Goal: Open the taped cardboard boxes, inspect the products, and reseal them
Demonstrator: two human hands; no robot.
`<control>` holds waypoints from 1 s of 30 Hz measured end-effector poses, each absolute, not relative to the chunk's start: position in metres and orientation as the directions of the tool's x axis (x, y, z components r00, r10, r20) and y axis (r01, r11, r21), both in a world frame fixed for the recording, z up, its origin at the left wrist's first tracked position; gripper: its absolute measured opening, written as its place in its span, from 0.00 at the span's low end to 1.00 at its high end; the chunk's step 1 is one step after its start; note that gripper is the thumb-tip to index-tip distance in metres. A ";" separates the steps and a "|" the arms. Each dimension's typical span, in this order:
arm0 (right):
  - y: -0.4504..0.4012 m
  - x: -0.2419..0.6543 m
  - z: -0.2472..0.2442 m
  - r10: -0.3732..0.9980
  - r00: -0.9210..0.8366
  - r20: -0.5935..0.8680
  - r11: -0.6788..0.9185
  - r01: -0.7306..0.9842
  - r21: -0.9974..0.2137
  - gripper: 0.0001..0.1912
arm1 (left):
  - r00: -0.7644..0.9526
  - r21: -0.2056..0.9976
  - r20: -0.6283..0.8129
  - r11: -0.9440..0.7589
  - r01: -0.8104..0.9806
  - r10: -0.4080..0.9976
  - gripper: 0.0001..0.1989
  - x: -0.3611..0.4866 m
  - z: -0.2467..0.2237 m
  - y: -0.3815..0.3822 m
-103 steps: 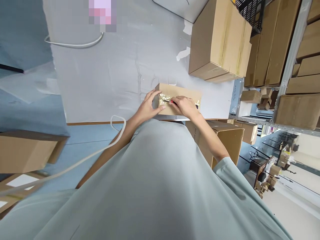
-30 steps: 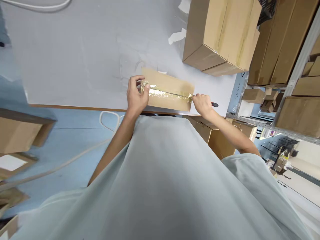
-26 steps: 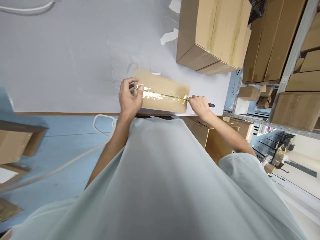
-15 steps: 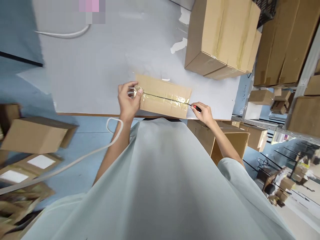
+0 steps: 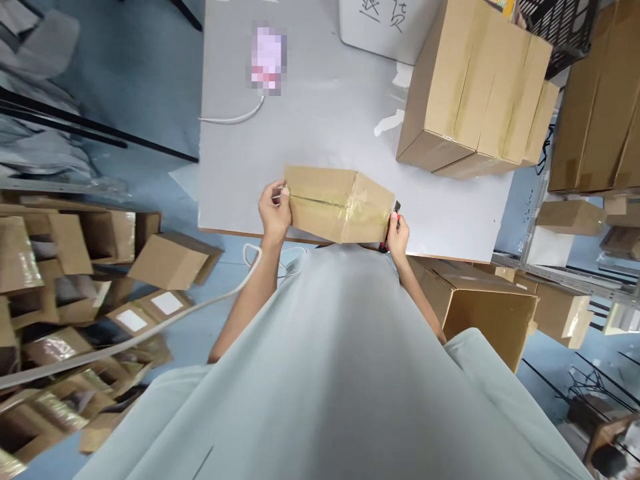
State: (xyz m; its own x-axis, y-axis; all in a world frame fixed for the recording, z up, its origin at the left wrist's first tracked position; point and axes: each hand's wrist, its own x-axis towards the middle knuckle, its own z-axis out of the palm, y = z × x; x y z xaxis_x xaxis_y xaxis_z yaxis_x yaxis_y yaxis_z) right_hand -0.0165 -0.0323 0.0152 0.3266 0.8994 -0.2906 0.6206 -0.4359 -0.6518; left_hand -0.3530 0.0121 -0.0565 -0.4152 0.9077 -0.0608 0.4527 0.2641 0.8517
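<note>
A small cardboard box (image 5: 320,183) is tilted at the front of the table, with clear tape and a slit seam along its top. My left hand (image 5: 275,212) pinches its left end, thumb on top and fingers around the edge. At the opposite end my right hand (image 5: 399,235) is closed around a red and black utility knife (image 5: 385,246) and also touches the box. The knife lies upright along the box's right edge, its dark tip pointing away from me.
Large taped cartons (image 5: 475,93) stand at the back right of the grey table (image 5: 320,120), beside a white bin (image 5: 385,30). A white cable (image 5: 200,300) crosses near my left arm. Several opened boxes (image 5: 170,260) lie at the left; an open carton (image 5: 490,313) is below right.
The knife has left the seam and now sits upright in my right hand at the box's right end. The box has been tilted, showing its end face. My view has shifted left.
</note>
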 end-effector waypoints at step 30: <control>-0.065 -0.034 0.158 0.932 0.130 -0.337 -0.309 0.772 -0.556 0.16 | 0.215 0.972 -0.213 0.184 0.145 0.953 0.22 -0.265 0.066 0.030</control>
State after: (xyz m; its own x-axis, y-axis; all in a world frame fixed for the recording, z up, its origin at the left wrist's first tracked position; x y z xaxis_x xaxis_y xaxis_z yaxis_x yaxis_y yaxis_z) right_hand -0.0337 -0.0652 0.1579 0.1303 0.9323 -0.3375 0.7718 -0.3090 -0.5557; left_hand -0.2652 0.0298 0.0665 0.2154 0.9530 -0.2130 0.1454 0.1844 0.9720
